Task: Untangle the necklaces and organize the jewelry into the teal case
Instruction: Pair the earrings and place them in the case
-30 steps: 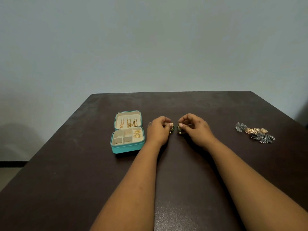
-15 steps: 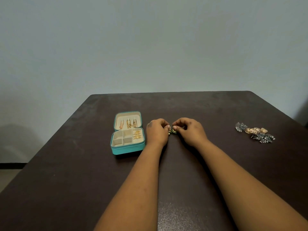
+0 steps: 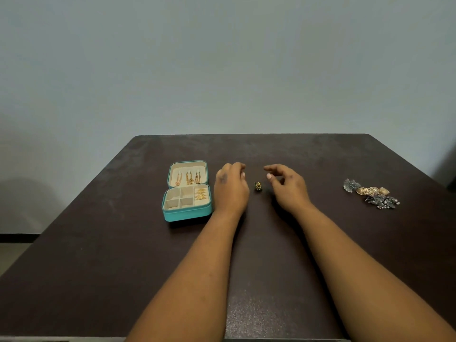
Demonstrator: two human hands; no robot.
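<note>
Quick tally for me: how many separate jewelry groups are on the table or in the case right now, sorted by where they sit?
Hanging in the teal case lid: 3 gold chains
In the case's right compartment: 1 gold cluster
Loose between the hands: 1 small dark-gold piece
At the table's right: 1 silver-and-gold pile
Total: 6

Two bare forearms are seen entering from the near edge, one on the left and one on the right. No sleeve, watch, bracelet or ring is worn on either. The left hand (image 3: 230,191) bears a small dark mark on its back, near the knuckles. Pale, short fingernails are shown on the right hand (image 3: 287,187), and one pale nail is visible on the left.
</note>
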